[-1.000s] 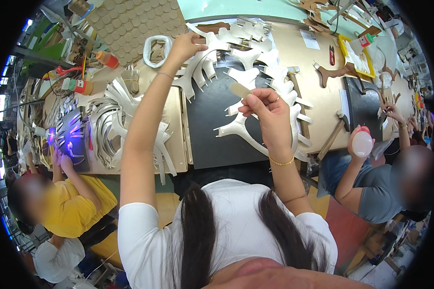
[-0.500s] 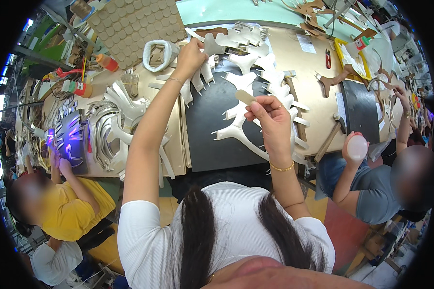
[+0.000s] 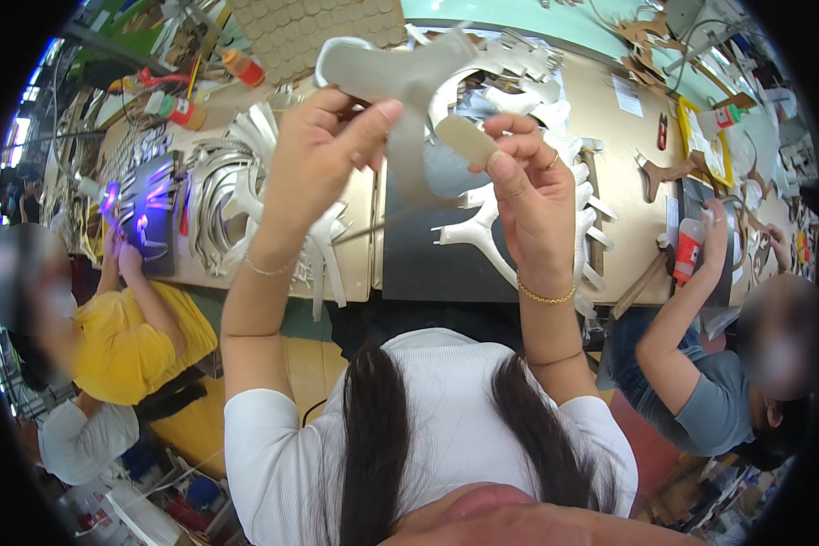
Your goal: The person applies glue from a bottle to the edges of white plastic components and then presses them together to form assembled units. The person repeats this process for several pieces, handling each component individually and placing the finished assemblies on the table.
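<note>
You are holding both hands raised above the workbench [image 3: 610, 182]. Your left hand [image 3: 323, 155] is pinching a grey branching cutout [image 3: 400, 77] between thumb and fingers; the cutout is sticking up at 12 o'clock from that hand, one long limb hanging down between your two hands. Your right hand [image 3: 528, 191] is gripping a small tan pad [image 3: 464, 138] at the fingertips, at 10 o'clock from the palm, just beside the cutout's hanging limb; contact cannot be told. Pale antler-shaped pieces [image 3: 510, 246] are lying on the dark mat [image 3: 419, 264] beneath. At 3 o'clock, a co-worker's hand [image 3: 714, 223] is clasping a red-capped bottle [image 3: 689, 250]. At 9 o'clock, another person is working under a violet lamp [image 3: 141, 205].
</note>
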`<state>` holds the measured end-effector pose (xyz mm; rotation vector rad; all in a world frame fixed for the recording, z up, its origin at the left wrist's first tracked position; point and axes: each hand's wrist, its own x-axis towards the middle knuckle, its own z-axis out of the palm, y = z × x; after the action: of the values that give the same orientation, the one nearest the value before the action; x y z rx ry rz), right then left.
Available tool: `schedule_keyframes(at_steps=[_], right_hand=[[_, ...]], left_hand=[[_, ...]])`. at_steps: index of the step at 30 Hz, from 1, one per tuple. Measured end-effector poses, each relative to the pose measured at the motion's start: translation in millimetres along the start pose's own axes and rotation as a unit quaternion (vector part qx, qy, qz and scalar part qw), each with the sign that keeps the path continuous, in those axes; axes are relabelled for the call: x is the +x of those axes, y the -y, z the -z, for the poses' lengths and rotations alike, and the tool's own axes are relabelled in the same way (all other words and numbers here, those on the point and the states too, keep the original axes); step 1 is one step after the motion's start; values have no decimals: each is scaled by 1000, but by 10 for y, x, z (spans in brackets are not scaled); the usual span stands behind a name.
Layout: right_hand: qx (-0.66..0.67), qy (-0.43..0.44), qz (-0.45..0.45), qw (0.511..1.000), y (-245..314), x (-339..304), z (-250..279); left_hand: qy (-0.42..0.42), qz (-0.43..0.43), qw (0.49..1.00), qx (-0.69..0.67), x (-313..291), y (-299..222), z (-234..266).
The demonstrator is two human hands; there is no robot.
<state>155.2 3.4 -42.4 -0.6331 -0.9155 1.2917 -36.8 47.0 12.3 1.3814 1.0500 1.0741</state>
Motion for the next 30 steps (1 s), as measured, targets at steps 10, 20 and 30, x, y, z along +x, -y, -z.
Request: schedule_keyframes(at_steps=[10,20,30], right_hand=[[-46,16,-17,999,68,-124,-258],[-36,14,-58,998,125,-188,-321],[-61,0,-41,997,89,-215,-345]], left_hand=[[75,-3,985,-158,-461,152,-312],[83,22,986,-141,-555,146,-294],[79,-37,988,-131,-620,153,-257]])
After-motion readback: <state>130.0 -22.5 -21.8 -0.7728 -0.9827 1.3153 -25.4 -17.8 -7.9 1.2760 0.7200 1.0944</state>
